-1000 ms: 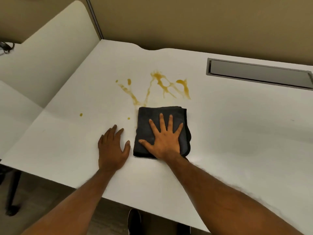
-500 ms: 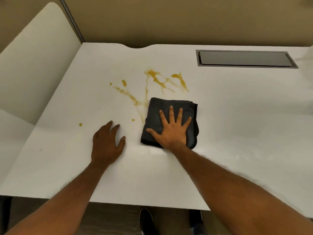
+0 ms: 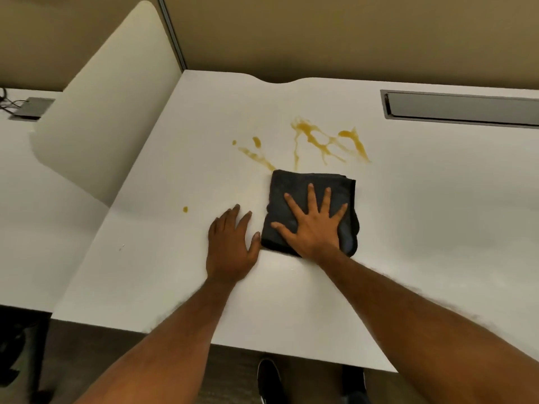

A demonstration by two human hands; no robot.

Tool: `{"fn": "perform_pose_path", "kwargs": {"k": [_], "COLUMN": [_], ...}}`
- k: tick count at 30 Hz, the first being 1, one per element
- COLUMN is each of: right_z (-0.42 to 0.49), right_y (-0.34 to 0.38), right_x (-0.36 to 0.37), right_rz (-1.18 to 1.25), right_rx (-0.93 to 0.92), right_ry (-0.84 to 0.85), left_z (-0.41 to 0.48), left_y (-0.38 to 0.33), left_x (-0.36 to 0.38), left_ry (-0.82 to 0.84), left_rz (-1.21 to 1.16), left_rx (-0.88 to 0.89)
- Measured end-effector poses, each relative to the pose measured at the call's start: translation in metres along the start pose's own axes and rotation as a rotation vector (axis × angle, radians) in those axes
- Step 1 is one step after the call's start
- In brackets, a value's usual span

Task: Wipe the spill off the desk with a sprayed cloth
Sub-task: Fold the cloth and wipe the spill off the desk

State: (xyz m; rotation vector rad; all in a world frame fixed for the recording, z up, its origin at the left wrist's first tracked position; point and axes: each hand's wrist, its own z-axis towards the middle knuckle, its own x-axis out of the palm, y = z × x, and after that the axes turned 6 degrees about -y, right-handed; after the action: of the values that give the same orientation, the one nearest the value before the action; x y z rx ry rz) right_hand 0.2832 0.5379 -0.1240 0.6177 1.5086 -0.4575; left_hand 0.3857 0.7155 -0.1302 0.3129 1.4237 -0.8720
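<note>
A yellow-brown spill (image 3: 320, 141) streaks the white desk (image 3: 437, 214) in thin lines and blobs, with one lone drop (image 3: 185, 209) off to the left. A folded dark grey cloth (image 3: 294, 188) lies just in front of the spill, its far edge at the streaks' near ends. My right hand (image 3: 315, 228) presses flat on the cloth with fingers spread. My left hand (image 3: 230, 246) rests palm down on the desk beside the cloth, thumb at its left edge.
A long grey cable slot (image 3: 460, 107) is set into the desk at the back right. A cream divider panel (image 3: 108, 112) rises on the left, with a neighbouring desk beyond it. A beige wall stands behind. My shoes (image 3: 268, 380) show below the front edge.
My right hand has slid the cloth to the right and back to the left over the streaks' near ends. The small drop beside the cloth is gone. My left hand now sits closer to the cloth.
</note>
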Motion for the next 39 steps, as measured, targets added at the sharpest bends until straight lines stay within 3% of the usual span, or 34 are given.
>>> {"fn": "perform_pose_path", "kwargs": {"k": [3,6,9,11,13,16,19,22,24,27,29,31,35,37,39], "right_z": [0.003,0.018,0.027,0.021,0.005,-0.005,-0.008,-0.011,-0.017,-0.038,-0.036,-0.03,-0.018,-0.023,-0.04], "right_y": [-0.036,-0.059,-0.024,0.009,0.021,-0.015,-0.056,-0.031,0.01,0.037,0.015,-0.013,-0.016,0.014,0.041], "right_x": [-0.005,-0.012,-0.012,-0.007,-0.003,-0.006,-0.011,-0.009,-0.005,0.003,-0.002,-0.005,-0.008,-0.005,0.001], "right_rz": [-0.012,0.028,0.052,0.044,0.026,0.04,0.075,0.079,0.072,0.037,0.065,0.084,0.104,0.068,0.043], "right_rx": [-0.019,0.233,0.412,0.319,0.103,-0.047,0.272,0.602,0.53,0.067,-0.118,-0.029,0.527,0.489,0.234], "right_ry": [-0.034,-0.072,-0.088,-0.064,-0.031,-0.054,-0.109,-0.126,-0.088,-0.046,-0.058,-0.102,-0.146,-0.108,-0.068], "left_z": [0.0,0.001,0.001,0.001,0.0,0.0,0.0,0.0,-0.001,-0.004,-0.009,-0.016,-0.032,-0.037,-0.036], "left_y": [0.002,0.0,0.001,0.003,0.004,0.002,0.001,0.002,0.001,0.0,0.001,0.005,0.025,0.036,0.041], "left_x": [-0.001,0.001,0.001,0.001,0.0,-0.001,0.001,0.001,-0.001,-0.008,-0.012,-0.013,-0.016,-0.019,-0.022], "left_ry": [-0.001,-0.022,-0.068,-0.107,-0.133,-0.126,-0.104,-0.101,-0.106,-0.125,-0.113,-0.094,-0.081,-0.09,-0.101], "left_rz": [-0.017,-0.018,-0.06,-0.134,-0.197,-0.199,-0.164,-0.168,-0.188,-0.243,-0.265,-0.273,-0.252,-0.228,-0.236], "left_rx": [-0.003,-0.005,-0.02,-0.017,-0.008,-0.012,-0.018,-0.027,-0.028,-0.004,0.009,0.021,0.067,0.066,0.043]}}
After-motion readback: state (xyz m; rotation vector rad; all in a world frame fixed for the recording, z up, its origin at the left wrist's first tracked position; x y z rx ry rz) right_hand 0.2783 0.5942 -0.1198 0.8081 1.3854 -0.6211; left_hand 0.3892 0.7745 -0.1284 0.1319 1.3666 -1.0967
